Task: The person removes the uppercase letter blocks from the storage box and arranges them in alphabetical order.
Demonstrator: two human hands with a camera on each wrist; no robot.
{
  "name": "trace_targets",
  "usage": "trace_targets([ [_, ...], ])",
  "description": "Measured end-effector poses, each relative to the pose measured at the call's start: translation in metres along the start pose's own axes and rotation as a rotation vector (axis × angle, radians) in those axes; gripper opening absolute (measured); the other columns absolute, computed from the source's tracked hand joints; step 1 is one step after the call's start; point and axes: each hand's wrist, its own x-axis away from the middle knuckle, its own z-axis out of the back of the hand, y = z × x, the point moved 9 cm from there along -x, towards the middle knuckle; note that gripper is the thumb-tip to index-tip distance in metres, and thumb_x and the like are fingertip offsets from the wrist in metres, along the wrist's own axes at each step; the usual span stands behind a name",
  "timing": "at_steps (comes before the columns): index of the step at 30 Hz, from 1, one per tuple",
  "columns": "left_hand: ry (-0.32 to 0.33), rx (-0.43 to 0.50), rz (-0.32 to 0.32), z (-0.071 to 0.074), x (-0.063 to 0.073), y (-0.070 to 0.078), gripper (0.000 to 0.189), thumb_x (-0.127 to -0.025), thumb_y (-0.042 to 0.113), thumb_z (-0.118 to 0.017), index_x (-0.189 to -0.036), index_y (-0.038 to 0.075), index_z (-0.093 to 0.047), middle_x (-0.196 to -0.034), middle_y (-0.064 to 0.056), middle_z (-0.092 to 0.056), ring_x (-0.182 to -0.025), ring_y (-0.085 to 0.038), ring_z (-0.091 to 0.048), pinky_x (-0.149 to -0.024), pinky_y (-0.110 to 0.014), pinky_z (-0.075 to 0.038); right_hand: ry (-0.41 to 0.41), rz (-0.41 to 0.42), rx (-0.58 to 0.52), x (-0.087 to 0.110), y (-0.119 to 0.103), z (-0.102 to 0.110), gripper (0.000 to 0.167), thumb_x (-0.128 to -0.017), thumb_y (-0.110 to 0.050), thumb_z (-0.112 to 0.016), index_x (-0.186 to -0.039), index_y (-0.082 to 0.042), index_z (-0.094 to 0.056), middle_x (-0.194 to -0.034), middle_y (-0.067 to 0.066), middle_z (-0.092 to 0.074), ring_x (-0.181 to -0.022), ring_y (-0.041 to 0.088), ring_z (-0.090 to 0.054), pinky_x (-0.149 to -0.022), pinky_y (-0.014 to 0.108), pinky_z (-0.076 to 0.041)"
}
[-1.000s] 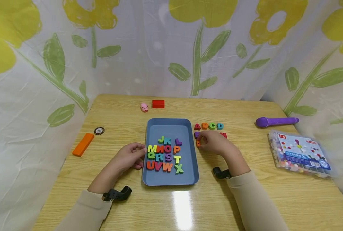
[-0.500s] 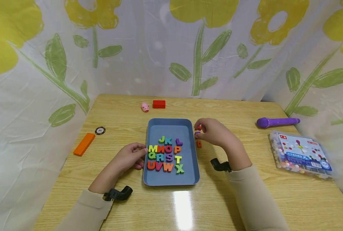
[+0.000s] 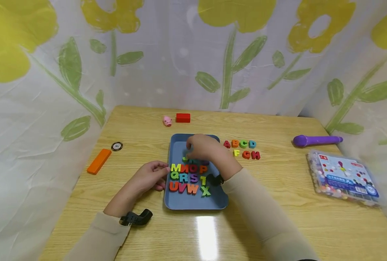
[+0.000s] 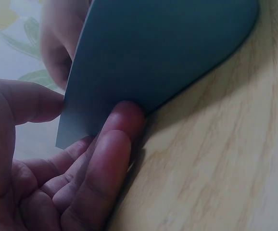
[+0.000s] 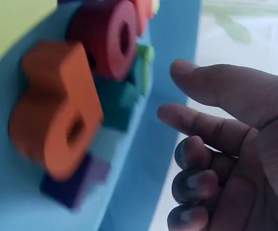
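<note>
Left hand (image 3: pixel 151 175) pinches tray (image 3: pixel 196 204) edge; right hand (image 3: pixel 208 150) loose, empty, over tray; 4 nearest letters (image 3: pixel 182 187): U, V, W, X.

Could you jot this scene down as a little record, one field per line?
Surface: light wood-grain table
Centre: blue rectangular tray holding chunky coloured letters
Left hand: gripping the tray's left edge
Right hand: over the tray, thumb and index finger apart, nothing between them
Right of tray: more coloured letters, including A, B, C, D, F, G, H
Far right: purple round-ended stick, clear plastic box with printed label
Back: pink pig figure, red rectangular block
Left: orange rectangular block, round black-and-white disc
</note>
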Motion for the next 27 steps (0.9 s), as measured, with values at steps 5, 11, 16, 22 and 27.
trace_targets([
  [5,-0.013,-0.002,-0.008,-0.004,0.000,0.002,0.047,-0.110,0.026,-0.063,-0.146,-0.004,-0.056,-0.112,-0.018,-0.077,-0.069,-0.015,-0.069,-0.063,-0.030,-0.063,-0.019,-0.025,0.026,-0.004,-0.003,-0.010,0.036,-0.100,-0.035,-0.081,-0.126,-0.011,-0.075,-0.121,0.005,-0.074,-0.100,0.023,-0.066,-0.092,0.040,-0.061],
  [11,-0.007,0.006,0.000,-0.003,0.000,0.002,0.046,-0.111,0.026,-0.063,-0.145,-0.003,-0.057,-0.112,-0.017,-0.077,-0.070,-0.015,-0.069,-0.063,-0.030,-0.062,-0.008,-0.008,0.040,-0.005,-0.004,-0.012,0.032,-0.100,-0.033,-0.081,-0.125,-0.013,-0.076,-0.123,0.005,-0.074,-0.102,0.023,-0.065,-0.096,0.041,-0.060],
  [16,-0.010,0.012,0.000,-0.003,0.001,0.003,0.045,-0.110,0.026,-0.063,-0.144,-0.004,-0.057,-0.110,-0.016,-0.077,-0.069,-0.015,-0.068,-0.063,-0.029,-0.062,-0.010,-0.001,0.021,-0.007,-0.004,-0.015,0.033,-0.100,-0.031,-0.082,-0.127,-0.014,-0.076,-0.127,0.005,-0.074,-0.105,0.022,-0.064,-0.101,0.044,-0.060],
  [22,-0.004,0.006,-0.002,-0.002,0.000,0.002,0.046,-0.111,0.026,-0.063,-0.144,-0.004,-0.057,-0.111,-0.016,-0.077,-0.069,-0.015,-0.069,-0.063,-0.029,-0.062,-0.004,-0.005,0.012,-0.011,-0.002,-0.019,0.034,-0.100,-0.032,-0.081,-0.129,-0.015,-0.076,-0.128,0.005,-0.074,-0.105,0.022,-0.065,-0.100,0.045,-0.060],
  [27,0.005,0.004,0.005,0.000,0.001,0.001,0.046,-0.110,0.027,-0.064,-0.145,-0.003,-0.057,-0.112,-0.017,-0.077,-0.070,-0.015,-0.069,-0.064,-0.030,-0.062,-0.002,0.005,0.025,-0.012,-0.005,-0.019,0.033,-0.101,-0.032,-0.079,-0.129,-0.015,-0.076,-0.128,0.004,-0.074,-0.105,0.021,-0.065,-0.099,0.045,-0.060],
])
